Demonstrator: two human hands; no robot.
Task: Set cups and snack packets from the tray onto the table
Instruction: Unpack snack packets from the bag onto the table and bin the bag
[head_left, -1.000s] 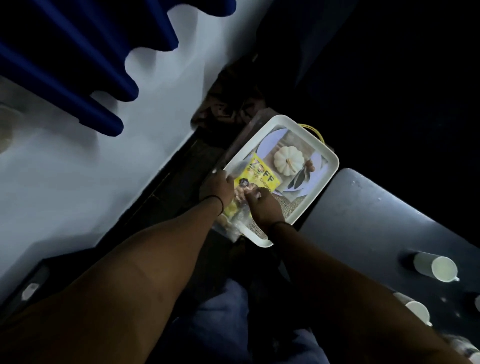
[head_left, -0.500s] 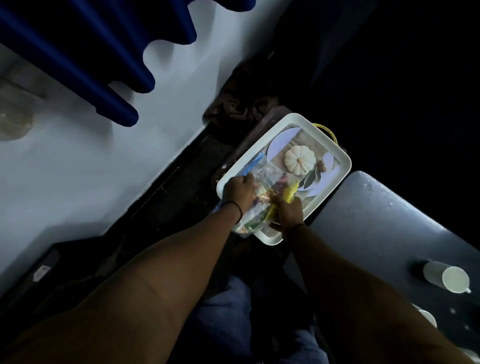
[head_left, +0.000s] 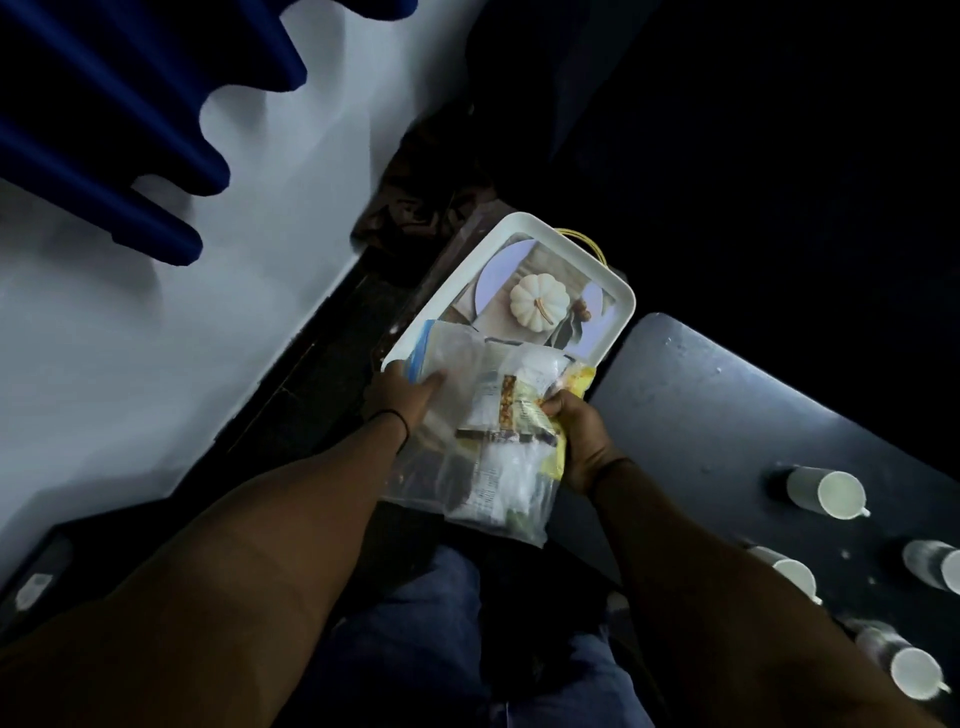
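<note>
A white tray with a pumpkin picture on its floor sits on a low stand ahead of me. I hold a bunch of snack packets above its near end, clear ones in front and a yellow one at the right. My left hand grips the left edge of a clear packet with a blue strip. My right hand is closed on the yellow packet at the right side. On the dark table to the right stand several white cups.
A white wall with blue curtain folds rises at the left. A dark crumpled cloth lies beyond the tray. A yellow loop pokes out behind the tray's far edge. My blue-trousered knees are below.
Both hands have lifted the packets off the tray floor and drawn them toward me. The packets now hang upright between my hands, and more of the tray's picture shows.
</note>
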